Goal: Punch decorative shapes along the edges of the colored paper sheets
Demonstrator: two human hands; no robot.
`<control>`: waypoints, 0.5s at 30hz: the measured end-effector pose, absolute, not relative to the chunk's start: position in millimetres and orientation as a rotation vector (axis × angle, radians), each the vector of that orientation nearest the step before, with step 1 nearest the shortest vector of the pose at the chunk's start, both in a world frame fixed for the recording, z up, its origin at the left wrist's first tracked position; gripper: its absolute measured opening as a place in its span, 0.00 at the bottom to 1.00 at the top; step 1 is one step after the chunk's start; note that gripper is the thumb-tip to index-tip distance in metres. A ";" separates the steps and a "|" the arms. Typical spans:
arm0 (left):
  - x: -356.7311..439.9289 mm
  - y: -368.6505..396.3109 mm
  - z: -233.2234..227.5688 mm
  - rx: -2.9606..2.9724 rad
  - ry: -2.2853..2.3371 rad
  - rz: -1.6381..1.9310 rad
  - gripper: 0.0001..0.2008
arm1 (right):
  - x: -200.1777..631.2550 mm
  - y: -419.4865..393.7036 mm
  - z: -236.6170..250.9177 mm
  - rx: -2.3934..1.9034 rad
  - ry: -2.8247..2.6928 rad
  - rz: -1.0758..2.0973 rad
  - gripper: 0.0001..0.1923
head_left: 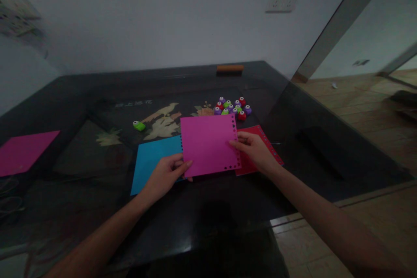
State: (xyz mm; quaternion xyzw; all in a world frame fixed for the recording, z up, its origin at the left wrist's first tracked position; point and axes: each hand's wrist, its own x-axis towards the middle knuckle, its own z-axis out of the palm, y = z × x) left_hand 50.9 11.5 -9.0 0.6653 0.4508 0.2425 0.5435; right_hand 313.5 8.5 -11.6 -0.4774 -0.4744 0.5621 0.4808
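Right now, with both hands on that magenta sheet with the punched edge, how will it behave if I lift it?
The magenta sheet looks thin and flat, so it is probably light and would likely sag if held at one edge. The left hand and right hand hold opposite sides, which should keep it level. Its punched right edge may tear easily.

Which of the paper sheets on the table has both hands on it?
The magenta sheet in the middle, with punched holes along its right edge; the blue, red and far-left pink sheets lie flat, unheld.

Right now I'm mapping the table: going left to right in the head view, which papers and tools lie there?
Pink sheet at the table's left edge → green punch → blue sheet → magenta sheet held in both hands → red sheet.
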 end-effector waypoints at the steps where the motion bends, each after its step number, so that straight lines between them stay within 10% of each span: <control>1: 51.4 10.9 -8.3 1.577 1.063 0.576 0.15 | 313.5 9.2 -12.0 -1.163 -1.140 1.362 0.09; 15: 63.6 3.2 6.5 1.517 1.066 0.610 0.15 | 322.6 13.6 -12.3 -1.203 -1.042 1.301 0.12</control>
